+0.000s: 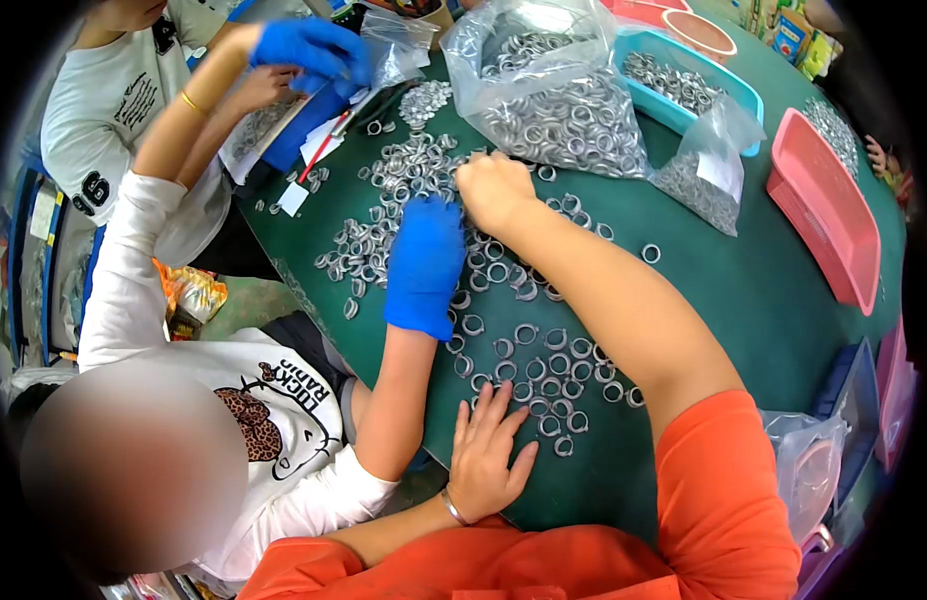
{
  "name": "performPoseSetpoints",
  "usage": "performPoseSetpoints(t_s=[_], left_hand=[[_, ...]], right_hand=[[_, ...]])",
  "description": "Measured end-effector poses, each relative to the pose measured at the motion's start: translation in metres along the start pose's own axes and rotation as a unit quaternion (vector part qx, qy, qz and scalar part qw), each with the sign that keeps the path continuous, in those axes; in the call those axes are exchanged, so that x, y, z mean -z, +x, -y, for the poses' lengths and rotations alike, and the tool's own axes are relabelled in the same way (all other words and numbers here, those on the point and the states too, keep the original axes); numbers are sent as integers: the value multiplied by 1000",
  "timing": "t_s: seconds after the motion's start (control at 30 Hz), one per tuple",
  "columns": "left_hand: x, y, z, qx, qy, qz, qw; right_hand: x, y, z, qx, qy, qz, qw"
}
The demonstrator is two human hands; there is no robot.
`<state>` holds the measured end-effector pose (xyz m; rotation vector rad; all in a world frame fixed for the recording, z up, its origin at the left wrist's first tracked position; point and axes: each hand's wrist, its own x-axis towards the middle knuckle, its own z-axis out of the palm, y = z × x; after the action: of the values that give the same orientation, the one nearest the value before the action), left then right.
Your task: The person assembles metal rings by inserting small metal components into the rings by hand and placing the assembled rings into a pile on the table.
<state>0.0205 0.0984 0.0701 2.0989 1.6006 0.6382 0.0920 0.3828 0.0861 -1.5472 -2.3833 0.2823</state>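
Note:
My left hand (488, 452) lies on the green table with its fingers spread, a bracelet at the wrist. Its fingertips are at the edge of a loose scatter of small grey metal rings (555, 387). My right arm reaches far across the table. At the heap of rings (408, 165), my right hand (494, 192) is curled with its knuckles up; the fingertips are hidden, so anything inside cannot be made out. Right beside it, a neighbour's blue-gloved hand (423, 262) touches the same heap.
A large clear bag of rings (563, 115) stands behind my right hand, near a smaller bag (705, 175) and a light-blue tray (748, 100). At right is a pink tray (828, 210). The neighbour's other gloved hand (308, 52) reaches toward another person at upper left.

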Motion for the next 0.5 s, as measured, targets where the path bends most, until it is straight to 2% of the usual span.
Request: performPoseSetpoints(t_s=[0.03,0.07,0.17,0.2,0.3,0.37,0.43,0.47,0.5], left_hand=[[0,0,1,-1,-5,5,1000],[-1,-1,2,-3,-6,3,1000],[-1,-1,4,0,-12,-1,1000],[-1,-1,5,2,-13,-1,1000],[-1,-2,5,-3,-27,-5,1000],[0,-1,5,-3,-29,-12,1000],[0,-1,6,-4,-36,-7,999],[1,-1,5,-5,-32,-9,999],[0,-1,5,-6,-29,-11,1000]], right_hand=[[2,0,0,17,-23,-4,1000],[7,1,-3,16,-17,42,999],[13,10,-4,3,-4,48,999],[13,14,-4,13,14,12,1000],[10,45,-3,-6,192,2,981],[10,60,8,-15,207,13,978],[1,76,18,-55,287,28,956],[-5,84,25,-93,416,41,903],[-17,96,32,-114,480,35,869]])
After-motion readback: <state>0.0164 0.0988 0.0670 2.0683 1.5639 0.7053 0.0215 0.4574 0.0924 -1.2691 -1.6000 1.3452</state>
